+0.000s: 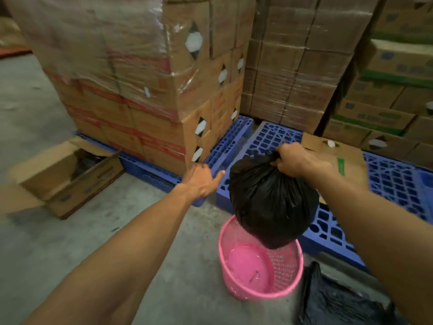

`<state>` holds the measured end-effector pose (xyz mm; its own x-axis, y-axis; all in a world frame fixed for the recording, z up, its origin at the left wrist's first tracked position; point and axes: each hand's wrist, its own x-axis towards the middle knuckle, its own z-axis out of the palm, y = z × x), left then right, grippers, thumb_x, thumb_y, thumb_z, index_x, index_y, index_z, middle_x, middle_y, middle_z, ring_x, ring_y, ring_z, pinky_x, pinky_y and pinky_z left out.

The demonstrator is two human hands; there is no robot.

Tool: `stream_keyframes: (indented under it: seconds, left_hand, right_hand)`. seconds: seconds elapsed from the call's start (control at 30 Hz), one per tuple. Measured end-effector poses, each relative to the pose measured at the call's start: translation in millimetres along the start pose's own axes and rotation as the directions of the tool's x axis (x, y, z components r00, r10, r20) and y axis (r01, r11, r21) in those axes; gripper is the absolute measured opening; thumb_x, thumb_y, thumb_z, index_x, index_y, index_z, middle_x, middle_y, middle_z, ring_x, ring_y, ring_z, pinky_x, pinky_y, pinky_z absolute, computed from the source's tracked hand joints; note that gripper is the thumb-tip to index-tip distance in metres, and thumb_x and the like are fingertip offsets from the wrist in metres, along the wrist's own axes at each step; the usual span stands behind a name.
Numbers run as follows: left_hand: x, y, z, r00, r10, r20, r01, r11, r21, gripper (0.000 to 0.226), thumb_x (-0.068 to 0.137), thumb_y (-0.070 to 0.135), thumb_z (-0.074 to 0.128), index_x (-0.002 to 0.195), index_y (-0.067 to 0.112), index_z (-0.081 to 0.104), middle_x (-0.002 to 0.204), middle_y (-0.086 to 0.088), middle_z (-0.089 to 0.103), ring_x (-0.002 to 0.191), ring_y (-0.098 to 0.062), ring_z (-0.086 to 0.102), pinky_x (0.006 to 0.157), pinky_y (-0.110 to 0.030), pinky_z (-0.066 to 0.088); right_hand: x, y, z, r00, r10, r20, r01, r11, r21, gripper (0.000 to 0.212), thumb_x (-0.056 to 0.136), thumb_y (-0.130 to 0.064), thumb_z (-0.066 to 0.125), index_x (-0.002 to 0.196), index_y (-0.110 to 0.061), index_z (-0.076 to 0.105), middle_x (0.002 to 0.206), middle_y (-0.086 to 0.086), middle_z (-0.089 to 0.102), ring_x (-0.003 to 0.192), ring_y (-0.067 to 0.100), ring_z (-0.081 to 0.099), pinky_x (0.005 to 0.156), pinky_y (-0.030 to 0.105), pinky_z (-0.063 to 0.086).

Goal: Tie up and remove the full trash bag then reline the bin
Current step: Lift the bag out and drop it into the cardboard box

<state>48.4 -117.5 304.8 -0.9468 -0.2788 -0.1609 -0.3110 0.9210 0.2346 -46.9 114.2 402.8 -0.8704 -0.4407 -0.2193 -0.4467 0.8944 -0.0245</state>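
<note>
I take the pink mesh bin [260,275] on the concrete floor [46,242] as my landmark. Nearest me, just right of the bin, a flat dark plastic sheet [337,299] lies on the floor; I judge it is the fresh liner, kept within reach for relining. The bin itself stands upright, unlined, its pink bottom showing.

Directly above the bin's far rim hangs the full black trash bag [271,202], its bottom level with the rim or just clear of it; I cannot tell whether they touch. My right hand [293,160] holds the bag from above, the grip closed around the gathered neck, so the weight hangs straight down and the mouth is pinched closed. I cannot see a finished knot.

Left of the bag and beyond the bin, my left hand [201,181] reaches forward with fingers loose, holding nothing, its fingertips near the corner of a stack of wrapped cartons [131,95], perhaps for balance.

Beyond the bin lie blue pallets [269,137]. Far left of it, an open cardboard box [68,170] sits on the floor.
</note>
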Motion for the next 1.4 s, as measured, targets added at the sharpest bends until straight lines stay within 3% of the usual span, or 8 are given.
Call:
stream_keyframes:
  seconds: [0.23, 0.43, 0.53, 0.77, 0.87, 1.03, 1.23, 1.4]
  left_hand:
    - [-71, -38, -180, 0.989, -0.142, 0.038, 0.141, 0.99, 0.027, 0.078, 0.099, 0.062, 0.032, 0.134, -0.005, 0.05, 0.135, -0.026, 0.053, 0.124, -0.039, 0.05, 0.098, -0.04, 0.042]
    - [-110, -87, -292, 0.95, -0.3, 0.083, 0.303, 0.953, -0.02, 0.084, 0.097, 0.068, 0.028, 0.138, -0.003, 0.047, 0.139, -0.022, 0.051, 0.124, -0.037, 0.049, 0.098, -0.043, 0.043]
    - [-122, -114, -329, 0.931, -0.355, 0.09, 0.358, 0.933, -0.025, 0.085, 0.099, 0.066, 0.026, 0.144, -0.004, 0.041, 0.146, -0.022, 0.046, 0.129, -0.037, 0.048, 0.102, -0.042, 0.043]
    - [-146, -197, -368, 0.909, -0.402, 0.105, 0.406, 0.914, -0.019, 0.076, 0.1, 0.063, 0.026, 0.125, -0.001, 0.06, 0.128, -0.02, 0.06, 0.115, -0.035, 0.058, 0.095, -0.041, 0.049]
    - [-152, -240, -373, 0.889, -0.448, 0.094, 0.453, 0.89, -0.049, 0.079, 0.097, 0.067, 0.028, 0.134, 0.001, 0.054, 0.136, -0.02, 0.055, 0.123, -0.037, 0.052, 0.1, -0.044, 0.046]
    - [-149, -304, -389, 0.848, -0.525, 0.072, 0.529, 0.847, -0.049, 0.079, 0.099, 0.065, 0.026, 0.136, -0.001, 0.051, 0.135, -0.023, 0.056, 0.123, -0.037, 0.053, 0.095, -0.041, 0.045]
    - [-122, -383, -403, 0.782, -0.618, 0.08, 0.623, 0.776, -0.1, 0.077, 0.101, 0.061, 0.025, 0.134, -0.002, 0.054, 0.136, -0.024, 0.055, 0.123, -0.038, 0.054, 0.097, -0.041, 0.046]
    - [-91, -453, -397, 0.739, -0.664, 0.113, 0.673, 0.723, -0.157, 0.071, 0.104, 0.055, 0.026, 0.138, -0.002, 0.05, 0.14, -0.027, 0.051, 0.13, -0.038, 0.048, 0.104, -0.04, 0.04]
  right_hand:
    - [-12, -68, -148, 0.991, -0.009, 0.137, 0.007, 1.0, 0.013, 0.026, 0.1, -0.032, 0.06, 0.101, -0.007, 0.056, 0.097, 0.013, 0.06, 0.075, 0.024, 0.055, 0.067, 0.04, 0.047]
    - [-22, -142, -240, 0.971, -0.092, 0.22, 0.09, 0.996, 0.019, 0.025, 0.101, -0.03, 0.058, 0.107, -0.005, 0.059, 0.101, 0.015, 0.063, 0.087, 0.03, 0.06, 0.079, 0.044, 0.054]
    - [-20, -186, -265, 0.972, -0.146, 0.184, 0.147, 0.989, 0.009, 0.026, 0.099, -0.032, 0.062, 0.096, -0.008, 0.054, 0.099, 0.016, 0.061, 0.082, 0.029, 0.055, 0.073, 0.038, 0.049]
    - [-2, -297, -281, 0.95, -0.25, 0.189, 0.256, 0.967, -0.007, 0.031, 0.097, -0.033, 0.064, 0.107, -0.004, 0.061, 0.096, 0.011, 0.061, 0.091, 0.031, 0.061, 0.075, 0.036, 0.049]
    - [12, -343, -278, 0.936, -0.285, 0.207, 0.289, 0.957, 0.012, 0.034, 0.098, -0.032, 0.063, 0.112, -0.001, 0.062, 0.098, 0.015, 0.061, 0.087, 0.03, 0.057, 0.072, 0.034, 0.045]
    - [46, -418, -278, 0.916, -0.347, 0.202, 0.349, 0.937, 0.026, 0.037, 0.099, -0.032, 0.061, 0.118, 0.001, 0.062, 0.116, 0.019, 0.065, 0.109, 0.036, 0.062, 0.083, 0.037, 0.05]
    - [121, -511, -269, 0.855, -0.441, 0.271, 0.433, 0.897, 0.093, 0.03, 0.099, -0.033, 0.061, 0.109, -0.005, 0.063, 0.095, 0.01, 0.062, 0.087, 0.029, 0.062, 0.068, 0.037, 0.047]
    - [186, -599, -243, 0.817, -0.491, 0.302, 0.485, 0.869, 0.103, 0.024, 0.097, -0.034, 0.063, 0.1, -0.01, 0.057, 0.099, 0.011, 0.059, 0.085, 0.028, 0.057, 0.069, 0.034, 0.043]
